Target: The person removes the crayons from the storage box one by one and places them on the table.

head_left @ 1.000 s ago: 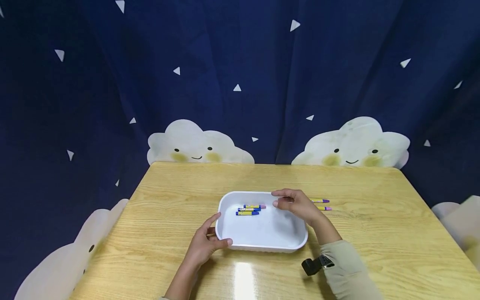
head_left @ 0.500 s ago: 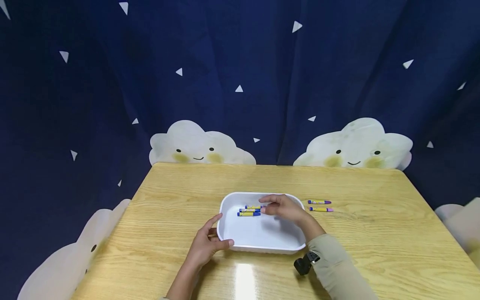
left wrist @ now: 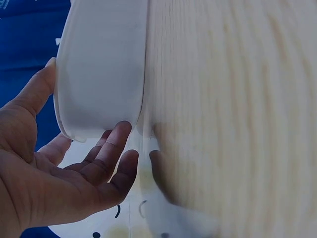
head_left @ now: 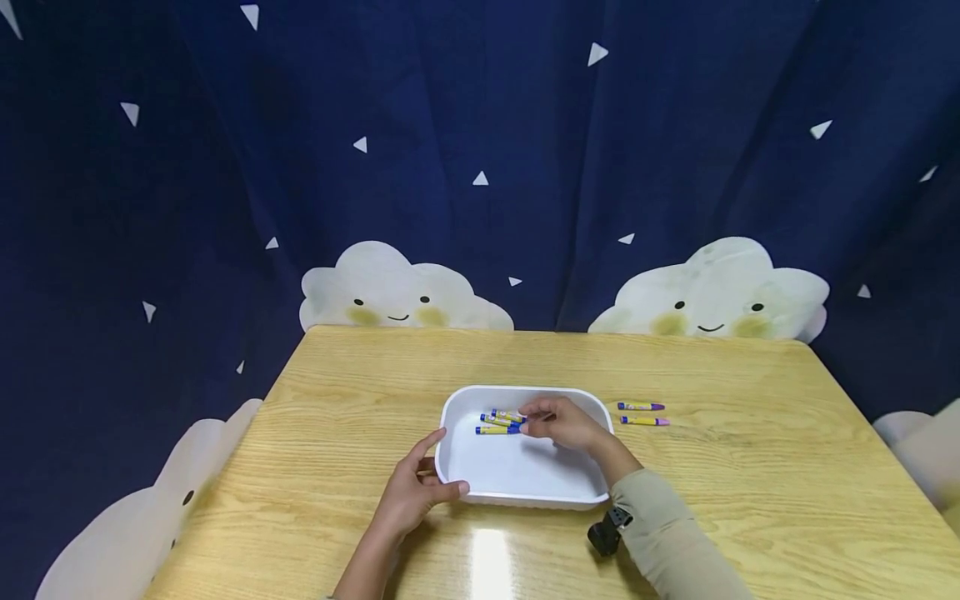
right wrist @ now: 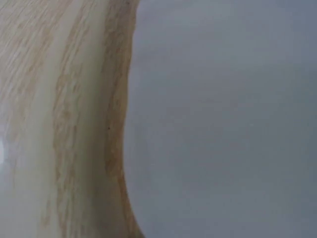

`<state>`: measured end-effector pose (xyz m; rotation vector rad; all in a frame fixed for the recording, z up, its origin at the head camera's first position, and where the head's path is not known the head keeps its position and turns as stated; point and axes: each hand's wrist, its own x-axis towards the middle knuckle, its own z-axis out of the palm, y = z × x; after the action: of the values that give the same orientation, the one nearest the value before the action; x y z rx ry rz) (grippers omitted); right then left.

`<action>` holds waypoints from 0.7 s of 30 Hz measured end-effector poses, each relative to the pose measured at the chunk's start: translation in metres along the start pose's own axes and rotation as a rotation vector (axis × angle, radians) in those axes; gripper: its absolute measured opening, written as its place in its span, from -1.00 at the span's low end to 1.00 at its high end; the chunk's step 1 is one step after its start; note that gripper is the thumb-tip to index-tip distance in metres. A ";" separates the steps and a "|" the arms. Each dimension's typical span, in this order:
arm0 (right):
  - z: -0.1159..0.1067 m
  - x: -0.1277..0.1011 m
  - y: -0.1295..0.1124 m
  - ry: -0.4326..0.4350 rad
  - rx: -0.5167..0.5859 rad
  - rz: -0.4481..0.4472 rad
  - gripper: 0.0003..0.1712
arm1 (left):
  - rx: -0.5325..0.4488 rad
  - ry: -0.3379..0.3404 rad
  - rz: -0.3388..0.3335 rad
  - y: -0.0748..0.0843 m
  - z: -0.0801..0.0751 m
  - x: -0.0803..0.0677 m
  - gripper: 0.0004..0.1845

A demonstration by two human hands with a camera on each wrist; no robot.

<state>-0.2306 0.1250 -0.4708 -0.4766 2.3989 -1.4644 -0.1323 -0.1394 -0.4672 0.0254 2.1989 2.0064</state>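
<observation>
In the head view a white plastic tray (head_left: 525, 471) sits on the wooden table. My left hand (head_left: 408, 492) holds its left end, with the thumb at the near rim; the left wrist view shows the fingers (left wrist: 119, 134) against the tray's outer wall. Inside the tray lie three crayons (head_left: 497, 421) with yellow wrappers and blue ends. Over the tray, my right hand (head_left: 562, 423) pinches the right ends of these crayons, which converge between thumb and index finger. The fingertips partly cover those ends. The right wrist view has only the tray's white side (right wrist: 223, 124) and some table.
To the right of the tray, a purple crayon (head_left: 640, 407) and a pink crayon (head_left: 643, 421) lie side by side on the table (head_left: 750, 467). A dark blue curtain (head_left: 420, 125) with clouds and triangles hangs behind. A small black device (head_left: 604, 533) is worn on the right wrist.
My right hand has moved left from the tray's right rim onto the crayons. The upper two crayons have turned, their right ends drawn together. The left hand stays at the tray.
</observation>
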 end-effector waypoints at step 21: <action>0.021 0.001 0.001 0.247 -0.138 0.108 -0.69 | 0.014 0.003 -0.014 0.000 -0.001 -0.001 -0.02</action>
<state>-0.2229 0.1082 -0.4812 -0.2013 2.6831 -1.3884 -0.1313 -0.1403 -0.4673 0.0087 2.2090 1.9851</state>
